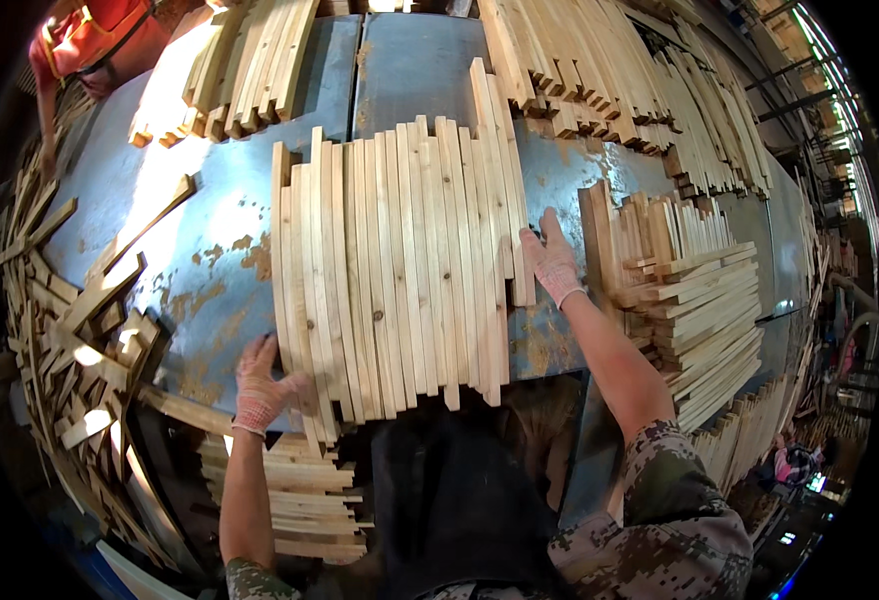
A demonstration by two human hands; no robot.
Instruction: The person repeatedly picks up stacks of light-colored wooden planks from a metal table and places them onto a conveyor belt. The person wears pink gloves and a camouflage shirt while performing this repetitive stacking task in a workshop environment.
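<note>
A broad row of pale wooden strips [400, 260] lies side by side on the metal table [210, 200], their ends uneven and some overhanging the near edge. My left hand [263, 385], in a light glove, rests at the row's near left corner, fingers stretched along the outer strips and thumb over them. On the far side of the row, my right hand [553, 258], gloved too, is spread against the right edge with its fingers pointing away from me. Neither hand has its fingers wrapped round a strip.
Scrap offcuts [80, 330] heap up at the left. A cross-stacked pile of strips [700, 300] stands to the right, with more stacks [580, 70] at the back. Below the table's near edge lies another stack [290, 490]. A person in red [100, 40] is at the far left.
</note>
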